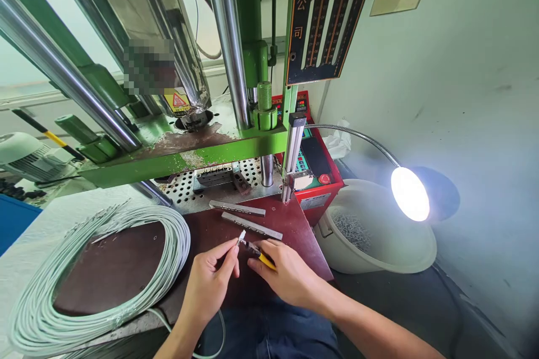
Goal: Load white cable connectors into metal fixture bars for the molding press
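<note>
Head view: a coil of pale cable lies partly on the brown surface. Rightward, the left hand has its grip pinched closed on a white-tipped cable end, before two metal bars. Yellow-handled pliers point at that end, the right hand wrapped round them. Beyond: a white tub, a lit lamp.

Reddish-brown board is carrying two slim metal bars, the farther bar and the nearer bar, both lying slantwise, apart. Left: big coil of pale cable is resting partly on board, partly on whitish surface. Dark floor is supporting a white bin.
</note>
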`<action>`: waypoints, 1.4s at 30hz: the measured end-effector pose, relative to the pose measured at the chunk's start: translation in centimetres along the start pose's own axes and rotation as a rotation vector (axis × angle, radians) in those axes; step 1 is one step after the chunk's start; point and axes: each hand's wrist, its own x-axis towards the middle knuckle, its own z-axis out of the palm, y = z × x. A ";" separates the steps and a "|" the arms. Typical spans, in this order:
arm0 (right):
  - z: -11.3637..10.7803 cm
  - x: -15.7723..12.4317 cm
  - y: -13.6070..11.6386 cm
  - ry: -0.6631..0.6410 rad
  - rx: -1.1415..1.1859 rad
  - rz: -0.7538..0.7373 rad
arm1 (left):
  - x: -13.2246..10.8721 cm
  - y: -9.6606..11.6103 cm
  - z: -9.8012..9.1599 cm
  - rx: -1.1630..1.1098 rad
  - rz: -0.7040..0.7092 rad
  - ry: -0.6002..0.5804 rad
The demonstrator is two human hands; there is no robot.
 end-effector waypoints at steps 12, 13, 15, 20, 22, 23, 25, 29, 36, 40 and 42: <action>2.6 0.4 0.0 0.485 -0.699 -0.132 | -1.1 -0.6 1.6 0.114 0.171 0.244; 2.7 0.5 0.0 0.486 -0.707 -0.129 | -1.1 -0.6 1.7 0.100 0.174 0.257; 3.0 0.6 0.2 0.481 -0.709 -0.124 | -1.1 -0.7 1.8 0.094 0.184 0.275; 3.2 0.9 1.0 0.413 -0.544 -0.132 | -0.9 -1.2 1.5 0.130 0.151 0.238; 2.7 0.9 1.1 0.298 -0.287 -0.124 | -0.7 -1.3 1.2 0.133 0.107 0.195; 2.3 0.9 1.1 0.211 -0.108 -0.101 | -0.6 -1.3 1.0 0.129 0.090 0.181; 1.4 0.7 0.9 0.066 0.258 -0.030 | -0.5 -1.1 0.7 0.108 0.069 0.169; 0.2 0.0 0.5 0.204 0.241 -0.050 | -0.7 -0.7 0.4 0.061 0.028 0.143; 1.0 -0.2 0.7 0.401 -0.472 -0.199 | -1.3 -0.5 0.8 -0.012 -0.047 0.100; 1.1 -0.1 0.4 0.448 -0.543 -0.220 | -1.3 -0.4 1.0 -0.099 -0.065 0.072; 1.1 -0.1 0.3 0.462 -0.552 -0.229 | -1.3 -0.3 1.2 -0.172 -0.091 0.055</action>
